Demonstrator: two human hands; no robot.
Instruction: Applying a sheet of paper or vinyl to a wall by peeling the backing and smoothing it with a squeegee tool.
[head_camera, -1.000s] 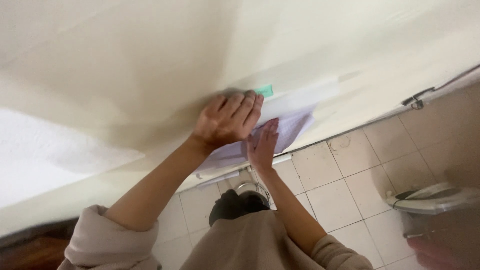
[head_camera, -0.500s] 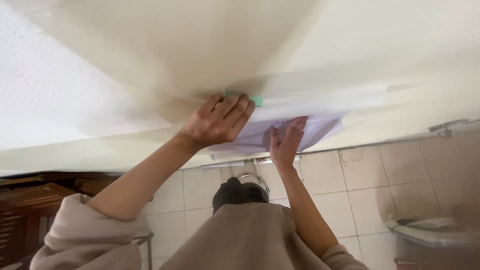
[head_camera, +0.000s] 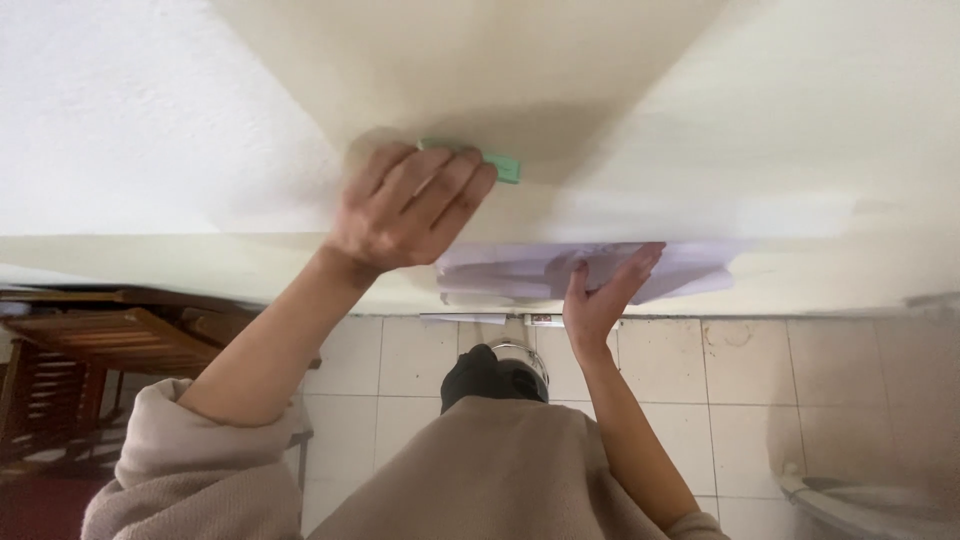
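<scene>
left hand (head_camera: 410, 205) on green sponge (head_camera: 500, 165), wall (head_camera: 150, 130), wooden chair (head_camera: 90, 350) nearby

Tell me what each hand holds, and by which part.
Left hand presses a green block flat against the wall, covering most of it. Right hand props white paper from beneath.

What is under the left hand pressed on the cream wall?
A green sponge pokes out past the left hand; the rest is covered. The right hand rests on white paper lower down.

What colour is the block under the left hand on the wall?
Mint green; the block peeks out past the left hand in the head view.
</scene>
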